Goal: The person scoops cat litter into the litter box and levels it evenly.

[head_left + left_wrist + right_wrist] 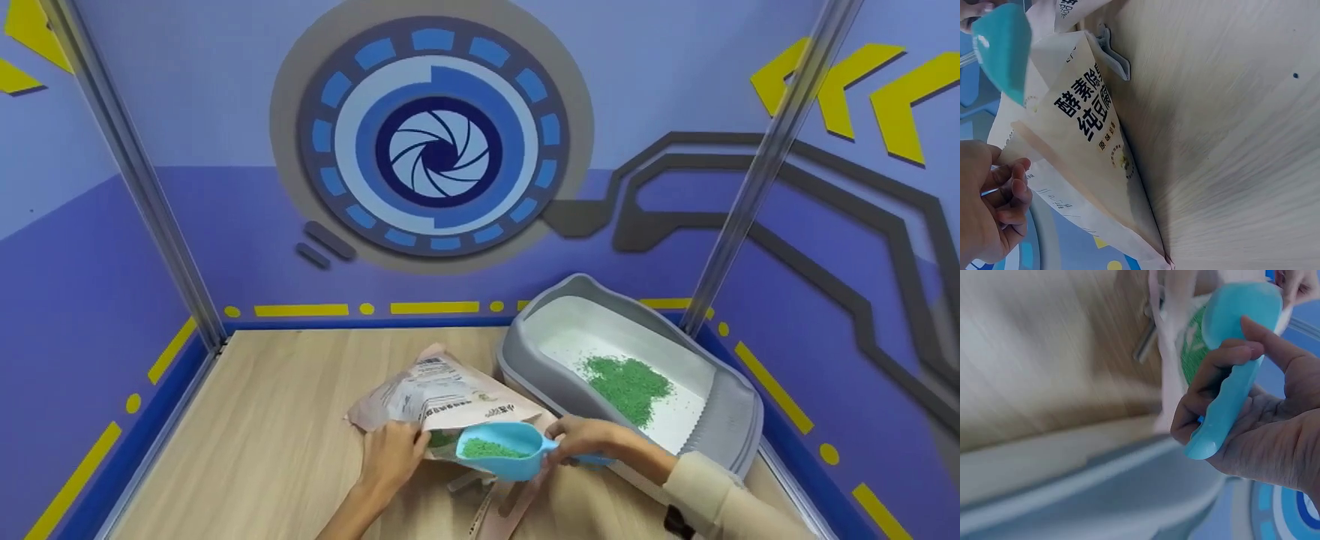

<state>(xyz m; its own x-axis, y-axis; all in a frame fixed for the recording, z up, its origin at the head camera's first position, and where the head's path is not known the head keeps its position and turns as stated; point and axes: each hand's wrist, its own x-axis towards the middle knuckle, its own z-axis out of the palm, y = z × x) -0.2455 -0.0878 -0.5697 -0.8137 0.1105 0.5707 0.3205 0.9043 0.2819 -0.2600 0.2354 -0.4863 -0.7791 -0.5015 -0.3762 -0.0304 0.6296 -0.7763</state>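
In the head view my left hand [391,450] pinches the edge of an open pale pink bag [472,394] that lies on its side. The left wrist view shows those fingers [1016,191] curled at the bag's paper edge. My right hand [589,435] grips the handle of a light blue scoop [514,431]. Green granules [491,448] lie in the scoop's bowl, which is at the bag's mouth. In the right wrist view more green granules [1192,349] show inside the bag, behind the scoop [1224,410].
A grey litter box [731,420] stands to the right, with a patch of green granules [630,386] on its white floor. A small grey clip [1111,53] lies by the bag on the wooden table [277,420]. Blue patterned walls [247,225] enclose the table's back and sides.
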